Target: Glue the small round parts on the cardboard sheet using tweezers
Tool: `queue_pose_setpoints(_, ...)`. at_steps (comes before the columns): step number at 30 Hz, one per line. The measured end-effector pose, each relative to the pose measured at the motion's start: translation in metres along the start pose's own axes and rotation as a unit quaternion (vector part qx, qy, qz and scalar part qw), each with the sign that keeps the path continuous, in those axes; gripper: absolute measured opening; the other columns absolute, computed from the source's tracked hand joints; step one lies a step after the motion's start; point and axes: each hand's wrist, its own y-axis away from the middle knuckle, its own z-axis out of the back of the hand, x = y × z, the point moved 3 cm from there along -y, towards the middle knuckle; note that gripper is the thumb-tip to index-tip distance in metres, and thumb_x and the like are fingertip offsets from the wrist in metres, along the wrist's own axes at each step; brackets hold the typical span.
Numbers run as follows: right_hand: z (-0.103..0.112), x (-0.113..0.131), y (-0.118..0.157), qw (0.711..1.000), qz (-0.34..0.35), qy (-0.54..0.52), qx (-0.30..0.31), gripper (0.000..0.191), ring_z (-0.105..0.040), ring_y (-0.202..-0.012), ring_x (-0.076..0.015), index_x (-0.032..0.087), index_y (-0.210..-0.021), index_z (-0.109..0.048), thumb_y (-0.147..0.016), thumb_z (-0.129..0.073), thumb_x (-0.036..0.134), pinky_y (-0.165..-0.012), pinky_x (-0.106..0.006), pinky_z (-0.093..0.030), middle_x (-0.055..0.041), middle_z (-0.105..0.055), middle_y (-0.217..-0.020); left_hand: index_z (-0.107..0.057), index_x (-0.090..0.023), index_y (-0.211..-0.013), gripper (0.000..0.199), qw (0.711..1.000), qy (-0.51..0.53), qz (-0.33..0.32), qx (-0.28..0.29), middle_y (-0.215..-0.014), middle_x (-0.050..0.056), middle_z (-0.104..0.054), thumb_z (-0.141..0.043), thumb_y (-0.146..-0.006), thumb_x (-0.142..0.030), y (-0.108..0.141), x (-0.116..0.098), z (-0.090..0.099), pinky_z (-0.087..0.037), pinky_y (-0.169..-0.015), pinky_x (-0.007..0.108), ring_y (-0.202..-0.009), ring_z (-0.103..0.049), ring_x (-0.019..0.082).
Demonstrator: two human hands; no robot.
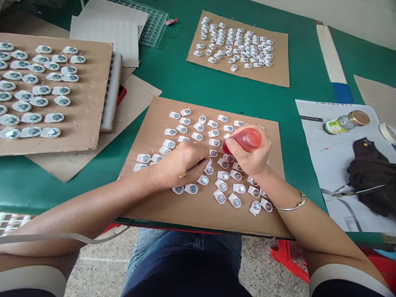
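Note:
My right hand [258, 159] is closed round a small squeeze bottle of red liquid [248, 139], its narrow tip angled down and left. My left hand [182, 159] pinches a thin metal tool, apparently tweezers [195, 166], with its tip hidden by the fingers. Both hands meet above a brown cardboard sheet [167, 208]. On it lie rows of small round silvery pieces with white tabs [203, 180]. Close to the bottle tip is one such piece [213, 153]. Several pieces on the right have reddish rims, such as this one [220, 196].
More pieces lie on a cardboard sheet at the left [83, 123] and another at the back [210, 70]. White foam sheets [105, 39] and a clear plastic tray [154, 24] are behind. At right are a glass jar [345, 122], a dark cloth [369, 177] and tweezers [355, 192].

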Motion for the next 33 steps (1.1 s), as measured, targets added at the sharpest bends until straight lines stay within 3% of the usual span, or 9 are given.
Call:
queue_pose_setpoints(14,-0.0002,0.0058,0.0017,0.999,0.033,-0.005,0.021,0.024,-0.058,-0.068,-0.0145,0.019,-0.083,-0.052,-0.071,-0.068,0.033,-0.061,-0.033,-0.05,-0.0015,-0.059,-0.074,-0.059,-0.012,-0.076,0.013,0.999,0.042,0.02,-0.013,-0.057,-0.002,-0.052,-0.047,-0.077,-0.006,-0.0006,0.0034,0.0031,-0.034,-0.048,0.021,-0.049,-0.043,0.007)
queue_pose_setpoints(33,-0.0003,0.0055,0.0038,1.0,0.021,-0.005,0.022,0.024,-0.058,-0.07,-0.015,0.019,-0.083,-0.052,-0.073,-0.065,0.036,-0.064,-0.034,-0.051,-0.0017,-0.059,-0.076,-0.061,-0.012,-0.077,0.014,0.998,0.056,0.025,-0.02,-0.058,0.0,-0.055,-0.048,-0.077,-0.008,0.0003,0.0076,0.0022,-0.035,-0.048,0.022,-0.05,-0.045,0.008)
